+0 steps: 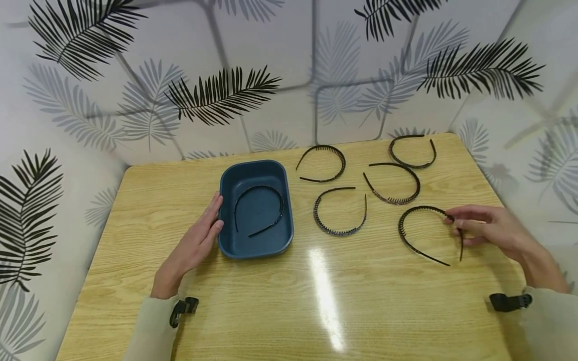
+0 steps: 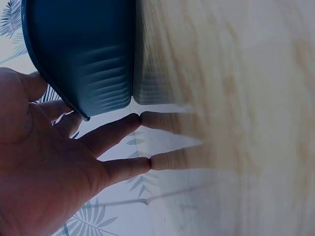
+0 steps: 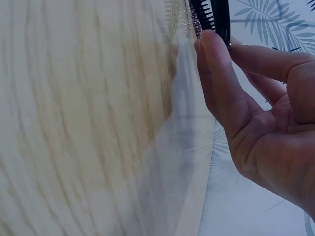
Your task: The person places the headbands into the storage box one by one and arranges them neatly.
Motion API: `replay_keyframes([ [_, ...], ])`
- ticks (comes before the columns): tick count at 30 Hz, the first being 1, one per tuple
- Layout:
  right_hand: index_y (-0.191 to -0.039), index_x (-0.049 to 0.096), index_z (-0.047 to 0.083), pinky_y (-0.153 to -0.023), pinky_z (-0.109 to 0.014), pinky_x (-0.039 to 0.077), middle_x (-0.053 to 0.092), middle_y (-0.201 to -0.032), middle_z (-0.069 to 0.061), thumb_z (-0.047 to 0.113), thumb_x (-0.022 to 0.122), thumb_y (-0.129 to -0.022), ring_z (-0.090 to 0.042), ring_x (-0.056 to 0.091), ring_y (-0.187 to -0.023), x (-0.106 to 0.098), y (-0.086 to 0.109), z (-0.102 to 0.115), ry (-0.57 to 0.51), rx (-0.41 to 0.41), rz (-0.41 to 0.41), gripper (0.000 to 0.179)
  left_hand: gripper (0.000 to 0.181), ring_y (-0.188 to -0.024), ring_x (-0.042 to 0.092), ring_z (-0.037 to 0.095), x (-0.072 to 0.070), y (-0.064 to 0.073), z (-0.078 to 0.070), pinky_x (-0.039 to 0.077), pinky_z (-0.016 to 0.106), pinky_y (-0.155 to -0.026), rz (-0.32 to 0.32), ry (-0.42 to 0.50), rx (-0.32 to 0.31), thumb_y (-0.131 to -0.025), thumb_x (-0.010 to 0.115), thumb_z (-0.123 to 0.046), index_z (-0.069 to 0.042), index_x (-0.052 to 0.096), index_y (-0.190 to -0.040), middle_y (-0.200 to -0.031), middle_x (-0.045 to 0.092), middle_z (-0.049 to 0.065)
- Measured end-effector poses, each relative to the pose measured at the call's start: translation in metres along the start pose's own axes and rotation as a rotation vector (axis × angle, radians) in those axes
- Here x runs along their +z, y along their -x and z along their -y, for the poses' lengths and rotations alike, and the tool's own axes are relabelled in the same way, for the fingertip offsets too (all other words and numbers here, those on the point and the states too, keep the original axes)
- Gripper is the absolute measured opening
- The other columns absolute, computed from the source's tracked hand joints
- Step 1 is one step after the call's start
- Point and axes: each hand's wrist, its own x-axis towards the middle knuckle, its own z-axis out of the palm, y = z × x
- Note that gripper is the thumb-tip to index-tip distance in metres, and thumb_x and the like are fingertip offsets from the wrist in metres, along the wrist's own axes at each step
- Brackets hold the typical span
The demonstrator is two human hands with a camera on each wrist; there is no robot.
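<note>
A dark toothed headband (image 1: 424, 207) is at the right of the table, and my right hand (image 1: 496, 229) pinches its right side between thumb and fingers. In the right wrist view, the fingertips close on the black headband (image 3: 223, 22), most of which is out of frame. My left hand (image 1: 196, 243) lies along the left wall of a blue rectangular tub (image 1: 256, 254). In the left wrist view, some fingers of the left hand (image 2: 54, 167) extend straight and others touch the tub's rim (image 2: 66, 102). Inside the tub is one headband (image 1: 282, 203).
Several more headbands lie between the tub and the right hand: one at the back (image 1: 344, 163), a bluish one (image 1: 340, 233), a brownish one (image 1: 397, 201) and one in the far right corner (image 1: 413, 166). A leaf-patterned wall (image 1: 289, 115) borders the wooden table (image 1: 253, 311).
</note>
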Motion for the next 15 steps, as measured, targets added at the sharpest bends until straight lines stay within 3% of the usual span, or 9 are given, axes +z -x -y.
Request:
replay_keyframes([
  [6,-0.134,0.067,0.002,-0.071,-0.036,0.062,0.076,-0.117,-0.001,-0.003,0.059,-0.102,-0.018,0.075,-0.097,0.008,0.0,-0.001,-0.082,-0.026,0.008,0.033,0.059,-0.158,0.007,0.026,0.0,0.0,0.001,0.012,0.038,-0.125,-0.002,0.003,0.003,-0.115,0.036,-0.022,-0.007,0.011,-0.166,-0.173,0.004,0.007],
  [15,-0.136,0.063,-0.004,-0.074,-0.039,0.061,0.075,-0.118,-0.007,-0.008,0.057,-0.101,-0.021,0.075,-0.097,0.027,-0.007,0.003,-0.242,-0.133,0.003,0.035,0.059,-0.157,0.007,0.025,0.0,0.0,0.001,0.013,0.04,-0.125,-0.001,0.004,-0.004,-0.114,0.037,-0.022,-0.006,0.012,-0.166,-0.172,0.004,0.008],
])
